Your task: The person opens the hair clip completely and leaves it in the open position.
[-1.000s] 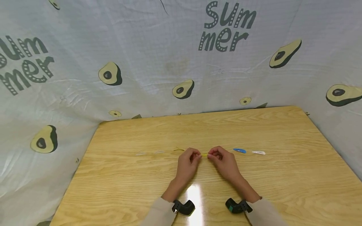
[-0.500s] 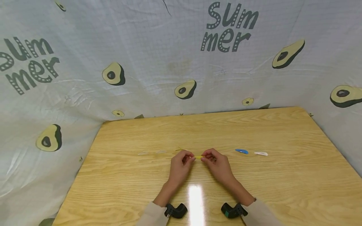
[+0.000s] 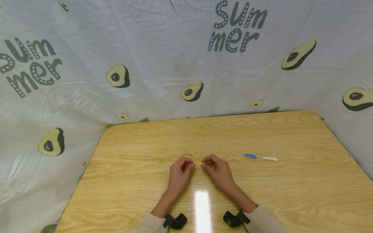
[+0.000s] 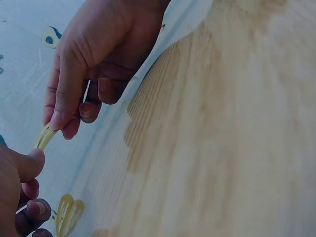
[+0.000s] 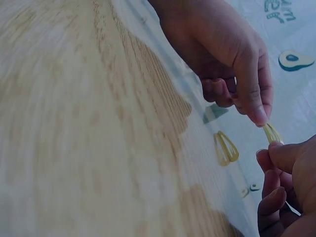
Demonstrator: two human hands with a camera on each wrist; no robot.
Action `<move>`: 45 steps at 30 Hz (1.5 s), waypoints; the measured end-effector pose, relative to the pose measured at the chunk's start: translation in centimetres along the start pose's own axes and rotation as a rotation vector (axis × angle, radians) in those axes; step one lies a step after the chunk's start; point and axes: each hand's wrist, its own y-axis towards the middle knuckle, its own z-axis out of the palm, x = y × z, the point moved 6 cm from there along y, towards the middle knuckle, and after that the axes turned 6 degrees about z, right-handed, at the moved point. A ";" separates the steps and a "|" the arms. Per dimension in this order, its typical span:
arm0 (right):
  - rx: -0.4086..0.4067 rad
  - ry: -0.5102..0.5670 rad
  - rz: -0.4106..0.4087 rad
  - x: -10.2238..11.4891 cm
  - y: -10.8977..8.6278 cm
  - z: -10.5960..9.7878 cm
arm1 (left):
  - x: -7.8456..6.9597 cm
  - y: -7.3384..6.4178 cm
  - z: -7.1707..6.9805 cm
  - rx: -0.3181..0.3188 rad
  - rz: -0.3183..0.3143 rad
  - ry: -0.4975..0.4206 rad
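A yellow snap hair clip (image 3: 198,164) is held between both hands just above the table. My left hand (image 3: 180,173) pinches its left end with thumb and fingertips. The other end is pinched by my right hand (image 3: 219,172). Both wrist views show the clip (image 4: 45,137) slanting between the two thumbs, its ends covered by fingertips. Behind my left hand lies a second yellow hair clip (image 3: 187,154), with a thin part sticking up in the head view.
Two whitish hair clips (image 3: 147,158) lie left of the hands. To the right are a blue hair clip (image 3: 250,156) and a white hair clip (image 3: 270,158). A patterned cloth (image 3: 157,58) hangs behind the wooden table (image 3: 291,194).
Both hands have shifted left and slightly toward the body with the yellow hair clip between them. The second yellow clip behind the left hand shows more fully. The head view has shifted slightly.
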 end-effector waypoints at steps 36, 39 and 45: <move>0.052 -0.034 0.030 0.1 -0.8 1.8 | 1.3 -1.4 -1.5 -0.024 0.135 0.144; 0.051 -0.025 0.038 0.1 -0.8 1.8 | 1.5 -1.4 -1.5 -0.023 0.107 0.125; 0.044 -0.008 0.032 -0.1 -0.8 1.7 | 1.4 -1.4 -1.5 -0.012 0.068 0.149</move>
